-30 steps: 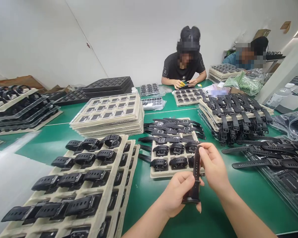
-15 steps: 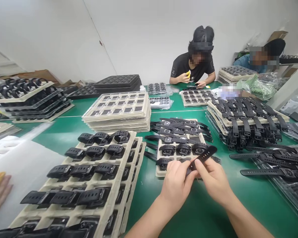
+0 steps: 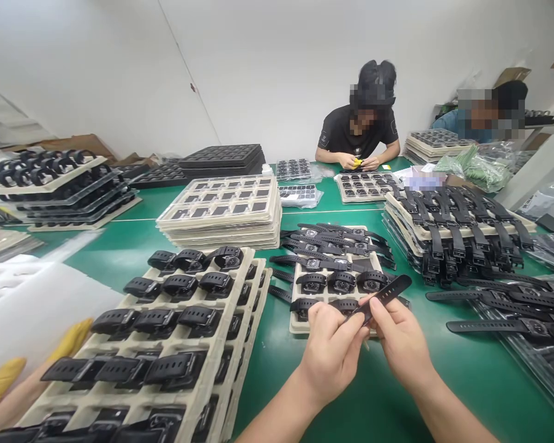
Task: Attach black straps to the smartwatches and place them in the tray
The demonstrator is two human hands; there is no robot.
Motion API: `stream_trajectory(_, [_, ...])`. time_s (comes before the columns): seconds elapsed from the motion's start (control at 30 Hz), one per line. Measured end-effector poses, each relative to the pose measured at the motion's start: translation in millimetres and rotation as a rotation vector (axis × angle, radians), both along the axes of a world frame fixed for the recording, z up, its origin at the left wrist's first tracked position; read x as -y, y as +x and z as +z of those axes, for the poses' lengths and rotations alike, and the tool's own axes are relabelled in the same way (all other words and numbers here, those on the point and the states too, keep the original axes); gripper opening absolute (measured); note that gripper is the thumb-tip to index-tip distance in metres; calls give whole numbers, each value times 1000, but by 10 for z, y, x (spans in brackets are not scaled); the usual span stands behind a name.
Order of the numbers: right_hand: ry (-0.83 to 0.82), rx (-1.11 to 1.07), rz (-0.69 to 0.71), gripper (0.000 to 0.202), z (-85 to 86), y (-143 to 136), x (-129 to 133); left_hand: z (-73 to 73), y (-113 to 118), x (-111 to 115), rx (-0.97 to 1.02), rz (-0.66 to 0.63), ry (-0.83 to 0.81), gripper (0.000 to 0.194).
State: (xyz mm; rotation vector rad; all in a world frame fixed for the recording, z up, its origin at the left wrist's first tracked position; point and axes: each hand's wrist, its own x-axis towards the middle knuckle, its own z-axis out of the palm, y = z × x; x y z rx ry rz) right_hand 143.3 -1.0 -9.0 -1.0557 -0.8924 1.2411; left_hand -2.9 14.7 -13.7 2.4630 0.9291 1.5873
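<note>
Between my two hands is a black watch strap [image 3: 394, 291] with a row of holes, its free end pointing up to the right. My left hand [image 3: 330, 354] is closed around the lower part, and a watch body, if there is one, is hidden by the fingers. With thumb and fingers, my right hand [image 3: 402, 338] pinches the strap farther up. Just beyond my hands lies a beige tray [image 3: 294, 325], with smartwatches [image 3: 341, 282] in its pockets. More strapped watches [image 3: 330, 237] lie loosely across the tray's far end.
A stack of beige trays [image 3: 247, 320] with buckled watches stands at left. Another person's hand [image 3: 9, 403] in yellow finger covers is beside it. Stacked trays [image 3: 221, 231] stand farther back, strap-laden trays [image 3: 461, 227] at right. A co-worker [image 3: 360, 129] sits opposite.
My hands stay on the strap, which has shifted slightly right and lower in view. At left, the yellow-covered hand has reached farther in. The co-worker opposite has lowered the yellow item to the table.
</note>
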Motion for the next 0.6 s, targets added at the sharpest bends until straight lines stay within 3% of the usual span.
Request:
stream_trajectory(0.1, [165, 275, 69, 39, 25, 54, 10, 19, -9, -7, 46, 22, -40, 24])
stream_trajectory(0.23, [371, 564, 152, 33, 54, 85, 9, 57, -39, -14, 144, 2, -294, 15])
stream_trajectory(0.43, [328, 665, 197, 40, 25, 24, 46, 37, -52, 3, 508, -206, -752, 22])
stream_trajectory(0.6, [285, 727, 188, 43, 70, -7, 89, -3, -33, -18, 788, -204, -939, 40])
